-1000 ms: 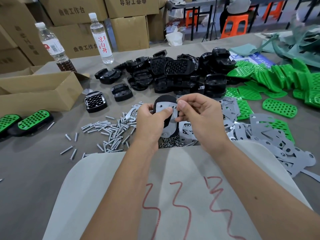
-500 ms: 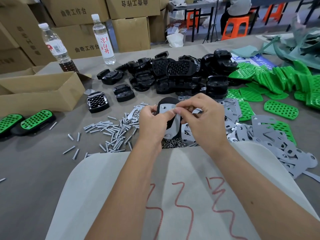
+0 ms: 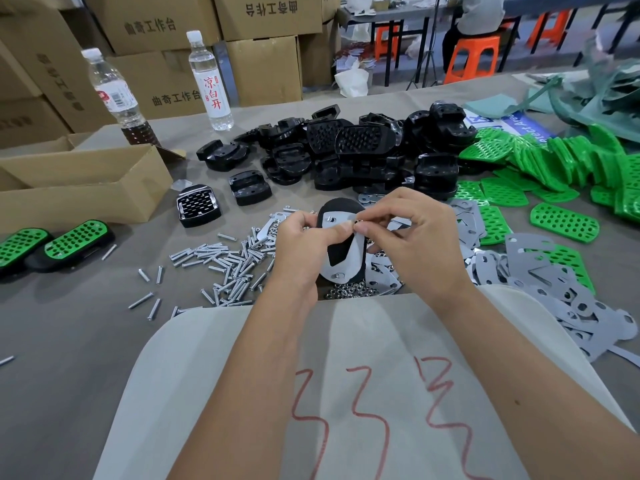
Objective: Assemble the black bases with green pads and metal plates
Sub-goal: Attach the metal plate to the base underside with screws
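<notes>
My left hand [image 3: 304, 244] grips a black base [image 3: 337, 252] held upright above the table, with a grey metal plate [image 3: 349, 268] lying against its face. My right hand [image 3: 412, 244] pinches a small piece of hardware at the plate's upper hole; the piece is too small to name. A heap of black bases [image 3: 349, 154] lies behind the hands. Green pads [image 3: 564, 221] are spread at the right. Loose metal plates [image 3: 540, 275] cover the table right of my hands. Two finished bases with green pads [image 3: 74, 242] lie at the far left.
Several bolts [image 3: 221, 261] are scattered left of my hands, with small nuts [image 3: 349, 292] just under them. An open cardboard box [image 3: 79, 188] stands at the left, with two water bottles [image 3: 209, 81] behind it. A white cloth [image 3: 214, 358] covers the near edge.
My right hand's fingertips have closed in on the plate's upper hole, meeting the left thumb. The base and plate stay held in about the same place.
</notes>
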The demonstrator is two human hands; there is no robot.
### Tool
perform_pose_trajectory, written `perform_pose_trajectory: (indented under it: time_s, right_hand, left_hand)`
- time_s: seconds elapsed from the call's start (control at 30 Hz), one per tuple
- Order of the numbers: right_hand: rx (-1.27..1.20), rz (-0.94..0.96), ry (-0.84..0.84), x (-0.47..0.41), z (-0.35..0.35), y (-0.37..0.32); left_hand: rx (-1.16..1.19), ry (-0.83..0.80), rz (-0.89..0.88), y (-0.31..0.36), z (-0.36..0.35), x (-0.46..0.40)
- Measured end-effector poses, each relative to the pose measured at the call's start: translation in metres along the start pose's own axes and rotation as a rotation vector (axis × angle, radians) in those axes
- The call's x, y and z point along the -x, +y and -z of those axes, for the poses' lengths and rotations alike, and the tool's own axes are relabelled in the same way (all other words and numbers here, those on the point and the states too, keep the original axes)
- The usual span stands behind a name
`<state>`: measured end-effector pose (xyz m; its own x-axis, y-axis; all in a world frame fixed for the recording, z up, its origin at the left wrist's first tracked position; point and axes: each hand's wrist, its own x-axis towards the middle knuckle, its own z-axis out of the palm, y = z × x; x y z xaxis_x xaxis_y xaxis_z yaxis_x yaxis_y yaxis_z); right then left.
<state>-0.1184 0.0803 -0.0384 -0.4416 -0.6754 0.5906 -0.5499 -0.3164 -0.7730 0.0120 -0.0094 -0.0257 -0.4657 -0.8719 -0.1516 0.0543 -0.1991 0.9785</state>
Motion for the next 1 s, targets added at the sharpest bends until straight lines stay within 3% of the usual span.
perform_pose_trajectory:
  time_s: [0.4, 0.8, 1.0]
  right_hand:
    - [-0.066, -0.047, -0.06, -0.002, 0.0086, -0.0012]
    - [0.038, 0.008, -0.025, -0.0014, 0.003, 0.0013]
    - [-0.146, -0.104, 0.008, -0.0003, -0.0008, 0.0034]
  left_hand:
    - [0.043, -0.133, 0.057, -0.0008, 0.0096, -0.0033]
    - [0.046, -0.109, 0.115, 0.0053, 0.0062, 0.0029]
    - [0.064, -0.119, 0.083, 0.005, 0.0039, 0.0044]
